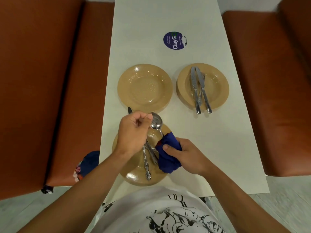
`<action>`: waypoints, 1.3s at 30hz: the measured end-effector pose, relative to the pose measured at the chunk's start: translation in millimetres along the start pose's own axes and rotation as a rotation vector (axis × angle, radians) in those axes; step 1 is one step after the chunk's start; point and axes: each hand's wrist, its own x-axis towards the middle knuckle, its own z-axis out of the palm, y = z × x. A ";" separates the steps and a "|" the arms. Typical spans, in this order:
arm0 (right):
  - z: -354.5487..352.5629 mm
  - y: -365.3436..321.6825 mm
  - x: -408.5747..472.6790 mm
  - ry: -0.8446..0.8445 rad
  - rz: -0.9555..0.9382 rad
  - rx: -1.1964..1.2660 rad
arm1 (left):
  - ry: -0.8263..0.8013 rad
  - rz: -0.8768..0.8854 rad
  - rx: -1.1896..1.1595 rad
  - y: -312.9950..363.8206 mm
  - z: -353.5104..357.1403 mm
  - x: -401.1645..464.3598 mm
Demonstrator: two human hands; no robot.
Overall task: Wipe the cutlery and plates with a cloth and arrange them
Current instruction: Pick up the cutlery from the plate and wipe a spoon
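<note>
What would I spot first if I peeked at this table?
Probably the bright blue cloth gripped by the right hand over the nearest plate, rubbing a shiny spoon that the left hand holds. Farther back, the right-hand plate carries knives, and a round blue sticker sits beyond.

Eatery: booth seats (55, 98), branded table sticker (175, 40)
</note>
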 end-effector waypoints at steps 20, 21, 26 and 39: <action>9.0 -1.0 -1.2 0.073 -0.043 0.072 | -0.242 -0.113 -0.016 -0.4 7.1 -11.5; 10.8 -1.3 -0.6 0.077 -0.049 0.065 | -0.277 -0.091 0.020 -2.9 11.4 -16.9; 8.2 8.2 -4.9 0.015 -0.021 0.049 | -0.216 -0.162 -0.058 -7.3 12.2 -16.9; -20.6 -49.1 20.2 0.292 -0.147 0.778 | -0.538 -0.154 0.043 0.0 8.8 -30.2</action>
